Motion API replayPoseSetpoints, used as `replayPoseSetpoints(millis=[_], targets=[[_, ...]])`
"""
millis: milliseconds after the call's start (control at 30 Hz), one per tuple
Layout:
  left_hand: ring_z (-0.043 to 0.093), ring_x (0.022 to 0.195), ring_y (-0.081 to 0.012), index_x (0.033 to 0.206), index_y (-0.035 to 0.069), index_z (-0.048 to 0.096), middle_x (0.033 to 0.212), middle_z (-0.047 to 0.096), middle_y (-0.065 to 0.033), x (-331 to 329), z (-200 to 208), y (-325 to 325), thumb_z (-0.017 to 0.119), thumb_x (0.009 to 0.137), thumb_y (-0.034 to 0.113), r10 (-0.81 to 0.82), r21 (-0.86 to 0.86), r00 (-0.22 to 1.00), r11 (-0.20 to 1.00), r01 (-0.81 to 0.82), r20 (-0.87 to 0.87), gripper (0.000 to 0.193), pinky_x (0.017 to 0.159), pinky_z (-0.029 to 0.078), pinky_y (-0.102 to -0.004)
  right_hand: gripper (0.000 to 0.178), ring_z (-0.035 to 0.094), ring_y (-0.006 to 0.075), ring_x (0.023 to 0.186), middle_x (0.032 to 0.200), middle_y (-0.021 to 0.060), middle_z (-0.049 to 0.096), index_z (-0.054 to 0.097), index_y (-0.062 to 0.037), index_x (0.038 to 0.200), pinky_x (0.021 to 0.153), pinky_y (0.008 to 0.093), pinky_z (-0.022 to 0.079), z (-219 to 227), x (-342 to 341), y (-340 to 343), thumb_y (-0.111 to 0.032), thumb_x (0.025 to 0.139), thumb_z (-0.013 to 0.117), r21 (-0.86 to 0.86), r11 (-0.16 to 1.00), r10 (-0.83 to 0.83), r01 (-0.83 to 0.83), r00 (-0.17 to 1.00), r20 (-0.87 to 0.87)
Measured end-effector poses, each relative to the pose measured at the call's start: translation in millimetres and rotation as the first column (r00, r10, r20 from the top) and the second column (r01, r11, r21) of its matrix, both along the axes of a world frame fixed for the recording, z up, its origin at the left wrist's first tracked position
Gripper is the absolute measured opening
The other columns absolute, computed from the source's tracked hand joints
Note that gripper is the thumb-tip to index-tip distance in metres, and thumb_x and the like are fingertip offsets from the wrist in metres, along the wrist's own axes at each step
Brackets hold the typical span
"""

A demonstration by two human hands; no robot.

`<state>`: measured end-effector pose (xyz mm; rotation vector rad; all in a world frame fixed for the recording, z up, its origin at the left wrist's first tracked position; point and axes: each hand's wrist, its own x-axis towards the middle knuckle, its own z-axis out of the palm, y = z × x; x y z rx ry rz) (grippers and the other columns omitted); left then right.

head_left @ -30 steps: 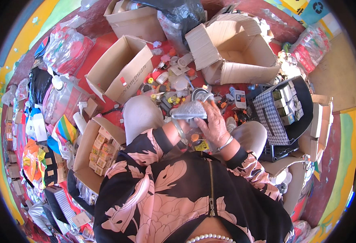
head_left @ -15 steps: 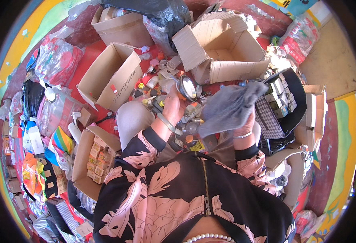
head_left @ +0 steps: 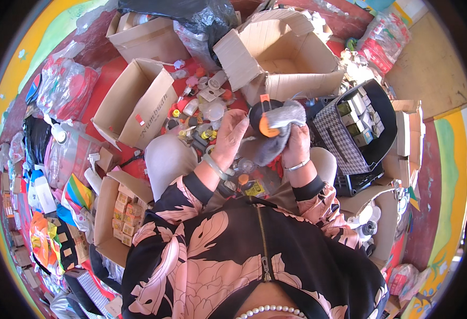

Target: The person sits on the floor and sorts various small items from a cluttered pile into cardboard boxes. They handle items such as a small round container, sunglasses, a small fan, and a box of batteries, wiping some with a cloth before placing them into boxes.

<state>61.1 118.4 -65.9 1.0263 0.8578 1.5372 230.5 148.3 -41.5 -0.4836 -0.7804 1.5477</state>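
Note:
My left hand (head_left: 230, 139) is beside the lamp's left edge, fingers stretched and apparently not gripping it. The round black lamp (head_left: 254, 112) is between my hands, with an orange disc (head_left: 267, 126) and a small orange tab on it. My right hand (head_left: 297, 144) is closed on a grey cloth (head_left: 286, 115), which lies against the lamp's right side and hangs below it; the cloth hides part of the lamp and my right fingertips. Below my hands lies a pile of small bulbs, caps and plastic pieces (head_left: 213, 110).
Open cardboard boxes stand ahead, one tall and narrow (head_left: 132, 103), one large (head_left: 292, 58). A black-and-white checked bin (head_left: 345, 133) of small boxes is at right. A carton (head_left: 106, 212) of small packs sits at left, and a black plastic bag (head_left: 201, 21) at the back.
The lamp has moved from my left hand towards my right and turned, so its orange disc shows instead of its shiny face. My right hand has brought the cloth inward against it.

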Motion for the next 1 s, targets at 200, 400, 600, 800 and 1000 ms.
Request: replayPoseSetpoints(millis=[200, 400, 600, 800, 1000], targets=[[0.048, 0.105, -0.0100, 0.121, -0.001, 0.050, 0.114, 0.055, -0.0032, 15.7, 1.9, -10.1, 0.050, 0.095, 0.027, -0.207, -0.083, 0.978, 0.976, 0.203, -0.032, 0.038, 0.093, 0.037, -0.0260, 0.020, 0.064, 0.0184, 0.073, 0.089, 0.0079, 0.063, 0.058, -0.0031, 0.101, 0.066, 0.0293, 0.054, 4.2, -14.7, -10.6, -0.014, 0.084, 0.055, -0.351, 0.933, -0.133, 0.085, 0.984, -0.115], [0.056, 0.102, -0.0176, 0.114, -0.004, 0.052, 0.112, 0.058, -0.0110, 17.4, 1.0, -2.4, 0.038, 0.098, 0.031, -0.197, -0.085, 0.907, 0.966, 0.245, 0.373, 0.040, 0.091, 0.044, -0.0320, 0.025, 0.060, 0.0181, 0.078, 0.089, 0.0054, 0.062, 0.058, -0.0065, 0.100, 0.068, 0.0312, 0.051, -51.9, 2.7, 1.8, -0.026, 0.086, 0.054, -0.136, 0.987, -0.089, 0.085, 0.996, -0.024], [0.054, 0.111, -0.0258, 0.124, 0.000, 0.045, 0.120, 0.054, -0.0140, 0.5, 14.7, 0.9, 0.039, 0.097, 0.029, -0.149, -0.097, 0.698, 0.949, 0.300, 0.700, 0.040, 0.092, 0.046, -0.0433, 0.031, 0.055, 0.0300, 0.095, 0.104, 0.0122, 0.059, 0.056, -0.0046, 0.106, 0.087, 0.0432, 0.046, -55.7, 58.5, 33.7, -0.024, 0.091, 0.037, -0.273, 0.911, 0.121, -0.309, 0.834, -0.539], [0.047, 0.119, -0.0325, 0.129, 0.004, 0.042, 0.129, 0.048, -0.0159, -0.3, 18.6, 2.6, 0.040, 0.094, 0.037, -0.165, -0.121, 0.558, 0.890, 0.440, 0.813, 0.048, 0.100, 0.036, -0.0528, 0.025, 0.050, 0.0200, 0.084, 0.096, 0.0080, 0.053, 0.054, -0.0064, 0.095, 0.075, 0.0307, 0.041, -15.4, 50.0, 42.9, -0.028, 0.089, 0.042, -0.111, 0.965, 0.096, -0.236, 0.716, -0.691], [0.050, 0.114, -0.0263, 0.125, 0.007, 0.047, 0.124, 0.052, -0.0119, 11.9, 33.8, -5.5, 0.032, 0.094, 0.052, -0.156, -0.155, 0.482, 0.825, 0.544, 0.862, 0.057, 0.098, 0.038, -0.0405, 0.045, 0.049, 0.0304, 0.108, 0.114, 0.0161, 0.051, 0.048, -0.0069, 0.119, 0.094, 0.0340, 0.040, 29.7, -6.0, -21.7, -0.015, 0.076, 0.058, 0.308, 0.951, -0.219, 0.026, 0.760, 0.612]])
